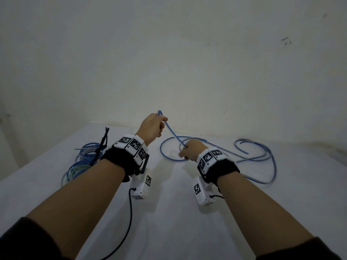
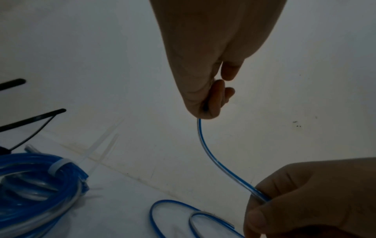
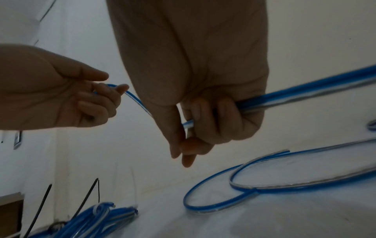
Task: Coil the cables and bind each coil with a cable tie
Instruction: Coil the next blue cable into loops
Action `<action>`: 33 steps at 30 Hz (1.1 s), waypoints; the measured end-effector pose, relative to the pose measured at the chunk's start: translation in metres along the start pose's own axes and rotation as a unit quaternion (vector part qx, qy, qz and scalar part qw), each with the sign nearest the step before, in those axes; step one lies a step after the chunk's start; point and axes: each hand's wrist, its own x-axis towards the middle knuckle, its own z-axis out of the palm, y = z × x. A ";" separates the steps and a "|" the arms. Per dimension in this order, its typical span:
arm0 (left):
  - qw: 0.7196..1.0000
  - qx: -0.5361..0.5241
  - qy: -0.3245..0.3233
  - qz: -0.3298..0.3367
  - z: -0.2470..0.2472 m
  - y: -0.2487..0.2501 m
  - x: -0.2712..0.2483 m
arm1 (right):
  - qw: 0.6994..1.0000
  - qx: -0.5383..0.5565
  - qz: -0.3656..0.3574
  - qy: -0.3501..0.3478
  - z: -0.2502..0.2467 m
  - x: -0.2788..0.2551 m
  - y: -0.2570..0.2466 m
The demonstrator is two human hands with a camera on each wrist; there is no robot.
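Note:
A loose blue cable [image 1: 259, 158] sprawls in loops over the right half of the white table [image 1: 169, 222]. My left hand [image 1: 153, 126] is raised and pinches the cable's end [image 2: 200, 127] between thumb and fingers. My right hand [image 1: 189, 152], lower and to the right, has its fingers curled round the same cable [image 3: 284, 96] a short way along. The stretch between both hands [image 1: 173, 134] runs taut and slanted. Loops of the cable [image 3: 254, 185] lie on the table under the right hand.
Coiled blue cables [image 1: 82, 162] lie at the left, one bound with a white tie [image 2: 58, 165]. Black cable ties [image 1: 102, 145] stick up beside them, and clear ties [image 2: 101, 148] lie near the wall. A white wall stands right behind the table.

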 end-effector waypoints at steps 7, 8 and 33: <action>0.994 0.096 0.002 0.059 -0.009 -0.018 0.002 | 0.999 -0.027 -0.008 -0.040 0.010 -0.008 -0.010; 0.990 0.120 0.012 0.071 -0.010 -0.020 0.002 | 0.999 -0.028 -0.011 -0.045 0.011 -0.010 -0.011; 0.900 0.414 -0.116 0.067 -0.006 -0.049 -0.016 | 0.990 -0.003 -0.122 -0.070 0.005 -0.033 -0.015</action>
